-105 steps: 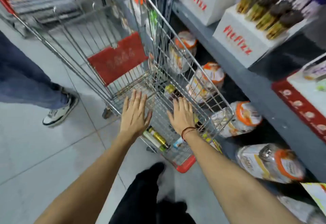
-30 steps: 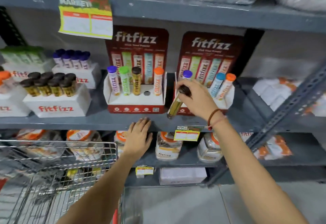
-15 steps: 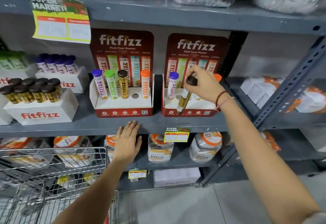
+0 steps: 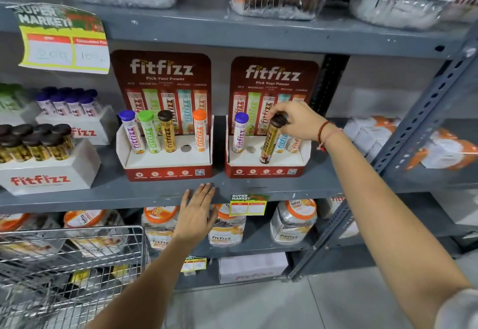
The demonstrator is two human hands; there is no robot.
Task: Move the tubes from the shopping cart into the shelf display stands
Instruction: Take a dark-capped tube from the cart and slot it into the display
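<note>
My right hand [image 4: 297, 120] grips the brown cap of a gold tube [image 4: 270, 142], tilted, with its lower end on the white top of the right display stand [image 4: 266, 170]. That stand also holds a purple-capped tube [image 4: 240, 132], a blue tube and an orange tube partly hidden behind my hand, and an empty hole [image 4: 250, 149]. The left display stand [image 4: 168, 170] holds several tubes and one empty hole [image 4: 185, 148]. My left hand [image 4: 198, 214] lies flat, fingers spread, against the shelf's front edge. The shopping cart [image 4: 72, 264] is at lower left with yellow items inside.
White Fitfizz boxes [image 4: 44, 178] of brown-capped and purple-capped tubes stand at left on the same grey shelf [image 4: 258, 189]. Orange-lidded jars [image 4: 293, 221] fill the shelf below. A slanted grey upright [image 4: 403, 152] crosses on the right. Wrapped packs sit on the shelf above.
My right hand has carried the gold tube from in front of the right stand to its top, the lower end now resting on the white surface. The left hand stays at the shelf edge.
</note>
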